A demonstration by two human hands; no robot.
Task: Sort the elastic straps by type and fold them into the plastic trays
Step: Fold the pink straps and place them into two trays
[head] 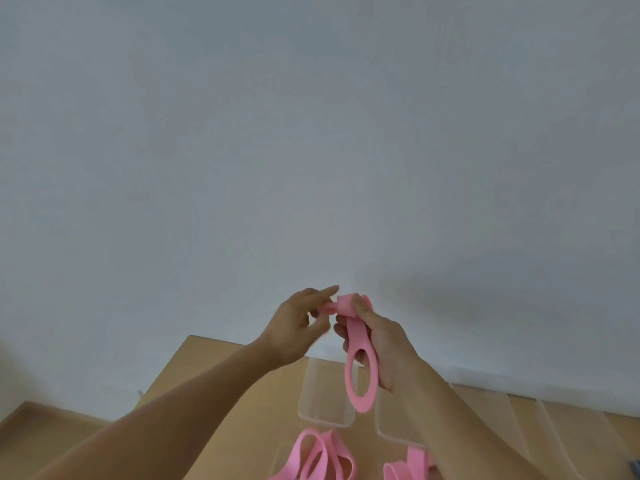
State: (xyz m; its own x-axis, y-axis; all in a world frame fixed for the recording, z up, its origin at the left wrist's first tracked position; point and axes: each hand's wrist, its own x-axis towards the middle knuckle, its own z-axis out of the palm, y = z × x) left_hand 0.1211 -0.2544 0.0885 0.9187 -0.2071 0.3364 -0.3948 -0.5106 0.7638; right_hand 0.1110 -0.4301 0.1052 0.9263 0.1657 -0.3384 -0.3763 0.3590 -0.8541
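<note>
— Above the light wooden desk [221, 410], what is held?

— One flat pink elastic strap [358, 368], raised in front of the white wall. The right hand [381, 344] is clamped around its upper part; the left hand [294, 327] has its fingers [320, 308] pinching the folded top end. A loop hangs free below.

— How will it handle?

— Soft, light and springy, I judge; a fold would likely open unless pinched at the crease.

— And the rest?

— More pink elastic straps [322, 455] lie below, beside clear plastic trays [325, 414]; which tray holds them I cannot tell.
</note>
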